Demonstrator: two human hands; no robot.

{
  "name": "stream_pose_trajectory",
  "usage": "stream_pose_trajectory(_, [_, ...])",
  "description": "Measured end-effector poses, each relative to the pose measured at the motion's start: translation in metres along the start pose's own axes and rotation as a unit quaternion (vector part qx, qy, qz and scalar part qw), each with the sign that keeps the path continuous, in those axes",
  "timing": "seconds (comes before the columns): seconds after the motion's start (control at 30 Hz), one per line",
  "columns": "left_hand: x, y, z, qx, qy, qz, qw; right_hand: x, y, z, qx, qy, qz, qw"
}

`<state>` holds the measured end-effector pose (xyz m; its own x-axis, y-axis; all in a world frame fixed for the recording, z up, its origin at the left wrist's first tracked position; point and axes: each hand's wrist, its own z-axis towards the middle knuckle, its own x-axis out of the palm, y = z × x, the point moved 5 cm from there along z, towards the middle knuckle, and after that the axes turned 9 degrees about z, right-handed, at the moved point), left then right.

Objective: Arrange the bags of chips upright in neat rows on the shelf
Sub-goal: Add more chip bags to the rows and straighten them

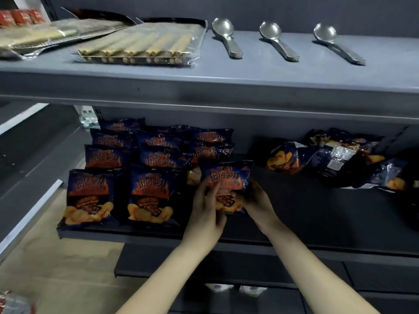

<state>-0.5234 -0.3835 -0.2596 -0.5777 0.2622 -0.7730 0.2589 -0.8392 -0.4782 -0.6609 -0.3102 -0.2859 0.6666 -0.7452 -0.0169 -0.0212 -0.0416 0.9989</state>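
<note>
A dark blue chip bag (227,177) with orange print stands upright at the front of the dark middle shelf (306,214). My left hand (207,214) grips its lower left side and my right hand (255,200) holds its lower right corner. To its left, several identical bags (149,193) stand upright in rows running back to the shelf wall, and the held bag sits at the front of the third row. A loose heap of chip bags (335,159) lies on its sides at the right of the same shelf.
The grey upper shelf (226,71) carries packs of wafer sticks (145,45) and three metal ladles (226,37). A neighbouring shelf unit stands at the left. White packages (235,288) sit low down under the shelf. Brown floor shows at bottom left.
</note>
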Motion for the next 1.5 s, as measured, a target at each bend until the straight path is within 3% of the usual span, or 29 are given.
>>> stream_pose_trajectory(0.27, [0.006,0.012,-0.005,-0.023,0.04,0.041,0.998,0.027,0.007,0.006,-0.034,-0.063,-0.04,0.997])
stream_pose_trajectory(0.57, [0.007,0.027,-0.009,-0.097,0.126,0.007,0.987,0.045,0.002,0.01,-0.042,-0.138,-0.117,0.983])
stream_pose_trajectory(0.8, [0.003,0.03,-0.008,-0.089,0.145,-0.015,0.985,0.054,0.006,0.003,-0.051,-0.123,-0.172,0.976])
stream_pose_trajectory(1.03, [0.004,0.014,-0.02,0.05,0.141,-0.001,0.989,0.044,0.003,-0.027,-0.037,-0.173,-0.14,0.974])
stream_pose_trajectory(1.5, [0.078,-0.074,0.002,0.143,0.152,-0.066,0.976,-0.098,0.008,-0.067,-0.09,-0.334,-0.187,0.919])
